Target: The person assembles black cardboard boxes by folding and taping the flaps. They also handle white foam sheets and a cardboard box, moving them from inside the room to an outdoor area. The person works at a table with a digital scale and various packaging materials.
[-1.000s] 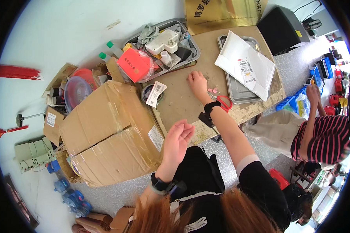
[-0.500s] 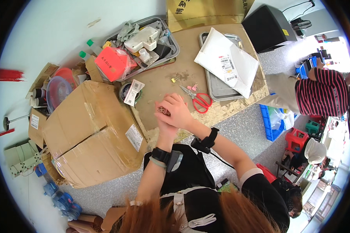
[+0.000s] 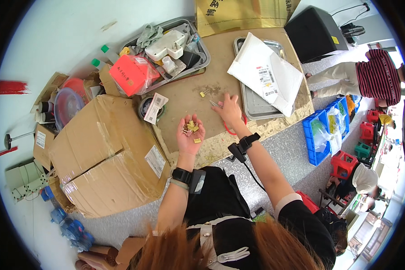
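Note:
My left hand (image 3: pixel 191 137) is turned palm up and cupped around several small yellow binder clips (image 3: pixel 192 126). Just to its right, my right hand (image 3: pixel 231 110) reaches palm down over a pair of scissors with red handles (image 3: pixel 228 129), its thumb and fingers apart. The scissors are partly covered by that hand, and their tips stick out to its left. A bit of pink (image 3: pixel 220 104) shows beside the thumb; the rest of it is hidden. Farther off on the table lies a single yellow binder clip (image 3: pixel 204 93).
A metal tray (image 3: pixel 256 116) holds a white mailing envelope (image 3: pixel 267 76) at the right. Another tray (image 3: pixel 205 51) with a red box (image 3: pixel 131 74) and clutter stands at the back left. A large cardboard box (image 3: pixel 117 157) adjoins the table. One person (image 3: pixel 378 76) stands at the far right.
My hands were clasped together; now they are apart. The left has turned palm up, showing the clips, and the right has moved right over the scissors. The person at the right has shifted.

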`<action>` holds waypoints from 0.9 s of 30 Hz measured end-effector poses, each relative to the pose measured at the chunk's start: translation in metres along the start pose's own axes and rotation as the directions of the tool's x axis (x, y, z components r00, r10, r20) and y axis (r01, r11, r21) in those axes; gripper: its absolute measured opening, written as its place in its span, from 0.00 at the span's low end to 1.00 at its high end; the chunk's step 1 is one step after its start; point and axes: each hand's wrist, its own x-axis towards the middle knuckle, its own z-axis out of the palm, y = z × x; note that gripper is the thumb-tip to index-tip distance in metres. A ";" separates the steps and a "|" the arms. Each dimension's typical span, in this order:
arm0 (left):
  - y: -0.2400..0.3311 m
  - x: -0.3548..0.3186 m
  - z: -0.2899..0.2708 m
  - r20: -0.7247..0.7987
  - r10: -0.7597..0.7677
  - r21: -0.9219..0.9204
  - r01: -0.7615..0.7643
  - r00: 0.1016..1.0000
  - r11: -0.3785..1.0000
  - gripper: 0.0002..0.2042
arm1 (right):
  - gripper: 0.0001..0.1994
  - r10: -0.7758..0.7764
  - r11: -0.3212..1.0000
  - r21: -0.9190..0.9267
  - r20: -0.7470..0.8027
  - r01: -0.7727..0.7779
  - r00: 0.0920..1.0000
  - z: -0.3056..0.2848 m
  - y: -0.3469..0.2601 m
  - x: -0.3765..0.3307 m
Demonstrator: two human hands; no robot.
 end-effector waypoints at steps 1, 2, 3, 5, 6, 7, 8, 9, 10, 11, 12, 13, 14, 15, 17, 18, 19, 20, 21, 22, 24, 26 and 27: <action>0.000 -0.002 0.000 -0.009 0.007 0.006 -0.007 1.000 1.000 0.11 | 0.25 -0.026 0.998 0.049 0.003 0.026 1.000 0.004 0.000 0.006; -0.001 -0.003 0.000 -0.018 0.014 0.012 -0.014 1.000 1.000 0.12 | 0.23 -0.052 0.994 0.098 0.005 0.051 0.999 0.009 0.000 0.011; 0.000 -0.004 0.001 -0.023 0.024 0.021 -0.024 0.999 0.999 0.12 | 0.21 -0.064 0.989 0.129 -0.012 0.065 0.998 0.013 0.002 0.018; 0.002 -0.004 0.002 -0.011 0.014 0.032 -0.013 1.000 0.999 0.12 | 0.16 -0.085 0.977 0.192 -0.047 0.092 0.995 0.020 0.009 0.029; 0.002 -0.003 0.001 -0.004 0.008 0.034 -0.008 1.000 0.999 0.12 | 0.14 -0.099 0.980 0.168 -0.037 0.103 0.994 0.018 0.005 0.030; 0.003 -0.003 0.001 -0.010 0.013 0.034 -0.013 1.000 0.999 0.12 | 0.13 -0.112 0.983 0.145 -0.026 0.114 0.993 0.015 0.001 0.031; 0.004 -0.002 0.000 -0.015 0.018 0.034 -0.017 1.000 0.999 0.12 | 0.11 -0.124 0.985 0.121 -0.016 0.125 0.992 0.013 -0.002 0.033; 0.004 -0.002 0.001 -0.021 0.021 0.033 -0.021 1.000 0.999 0.12 | 0.10 -0.141 0.982 0.117 -0.046 0.146 0.989 0.014 0.000 0.035; 0.003 -0.001 0.002 -0.033 0.033 0.034 -0.032 0.999 0.999 0.12 | 0.10 -0.158 0.980 0.113 -0.076 0.166 0.985 0.017 0.003 0.039; 0.002 0.001 0.003 -0.045 0.045 0.035 -0.044 0.998 0.998 0.12 | 0.10 -0.174 0.977 0.109 -0.105 0.186 0.979 0.018 0.007 0.043; 0.001 0.002 0.003 -0.057 0.059 0.032 -0.057 0.997 0.998 0.12 | 0.09 -0.065 0.944 0.320 -0.046 0.076 0.997 0.016 0.009 0.046; 0.000 0.004 0.004 -0.064 0.067 0.017 -0.066 0.996 0.998 0.12 | 0.09 0.033 0.860 0.509 0.037 -0.047 0.999 0.013 0.012 0.050; -0.001 0.007 0.005 -0.071 0.075 0.003 -0.075 0.995 0.997 0.13 | 0.09 0.112 0.727 0.663 0.138 -0.176 0.984 0.011 0.015 0.054; -0.002 0.010 0.005 -0.079 0.081 -0.011 -0.082 0.994 0.997 0.13 | 0.09 0.107 0.671 0.718 0.152 -0.185 0.982 0.012 0.020 0.058; -0.004 0.016 0.004 -0.062 0.084 -0.007 -0.084 0.995 0.996 0.12 | 0.07 0.065 0.731 0.670 0.117 -0.127 0.991 0.014 0.029 0.059; -0.004 0.019 0.005 -0.054 0.086 -0.003 -0.087 0.995 0.996 0.11 | 0.06 0.042 0.757 0.646 0.101 -0.098 0.994 0.013 0.030 0.059; -0.004 0.021 0.006 -0.049 0.088 -0.008 -0.089 0.995 0.996 0.11 | 0.06 0.046 0.653 0.746 0.135 -0.132 0.990 0.012 0.033 0.061; -0.005 0.023 0.007 -0.044 0.089 -0.014 -0.089 0.995 0.996 0.11 | 0.06 0.046 0.535 0.828 0.169 -0.168 0.984 0.009 0.037 0.064; -0.006 0.025 0.007 -0.044 0.088 -0.017 -0.089 0.995 0.996 0.11 | 0.06 0.045 0.404 0.892 0.205 -0.206 0.978 0.010 0.040 0.065; -0.006 0.027 0.006 -0.040 0.095 -0.023 -0.096 0.995 0.995 0.11 | 0.05 -0.016 0.306 0.921 0.256 -0.239 0.967 0.004 0.034 0.060; -0.007 0.034 0.004 -0.036 0.102 -0.037 -0.103 0.994 0.994 0.12 | 0.05 -0.140 0.107 0.942 0.332 -0.319 0.933 -0.012 0.024 0.052; -0.008 0.043 0.009 -0.045 0.109 -0.021 -0.110 0.993 0.994 0.12 | 0.08 -0.327 0.234 0.911 0.402 -0.339 0.855 -0.021 0.014 0.042; -0.011 0.044 0.009 -0.056 0.113 -0.018 -0.114 0.992 0.993 0.12 | 0.09 -0.363 0.344 0.882 0.441 -0.322 0.821 -0.035 -0.012 0.026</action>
